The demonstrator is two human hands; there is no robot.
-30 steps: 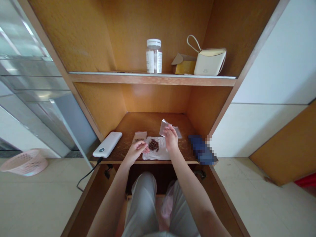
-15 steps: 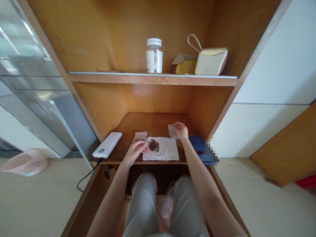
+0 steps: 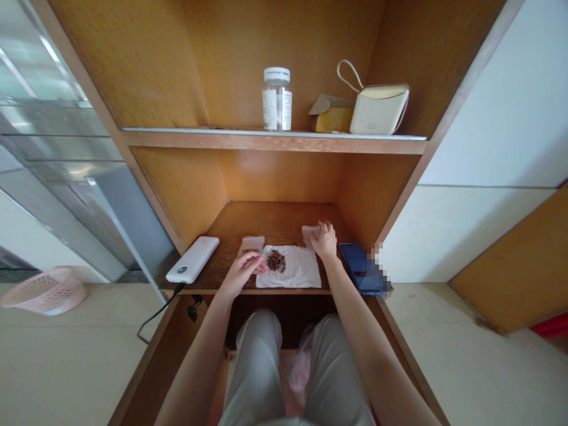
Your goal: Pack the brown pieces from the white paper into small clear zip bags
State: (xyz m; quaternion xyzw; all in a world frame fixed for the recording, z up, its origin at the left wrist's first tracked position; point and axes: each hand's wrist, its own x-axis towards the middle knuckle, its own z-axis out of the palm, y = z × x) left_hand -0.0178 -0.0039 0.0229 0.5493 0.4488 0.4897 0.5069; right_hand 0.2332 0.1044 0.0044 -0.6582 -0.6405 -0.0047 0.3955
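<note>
A small heap of dark brown sticks or capsules (image 3: 276, 261), too small to name, lies on the left part of a white cloth or tissue (image 3: 304, 272). My left hand (image 3: 243, 272) is at the cloth's left edge, fingers curled and tips pressed together beside the heap; what they hold, if anything, is hidden. Behind that hand lies a small clear zip bag (image 3: 252, 244). Over the cloth's far right corner, my right hand (image 3: 325, 241) rests with its fingers apart on or beside another clear plastic bag (image 3: 309, 235), which it partly covers.
A white power bank (image 3: 193, 260) with a black cable stands left on the board, a phone (image 3: 361, 269) right. The shelf above carries a white-capped bottle (image 3: 277, 100), a yellow box (image 3: 333, 115) and a cream pouch (image 3: 380, 109). A pink basket (image 3: 47, 293) sits on the floor.
The right bag, held up in my right fingers before, is now lower at the board, and those fingers have spread. My left hand has stayed put.
</note>
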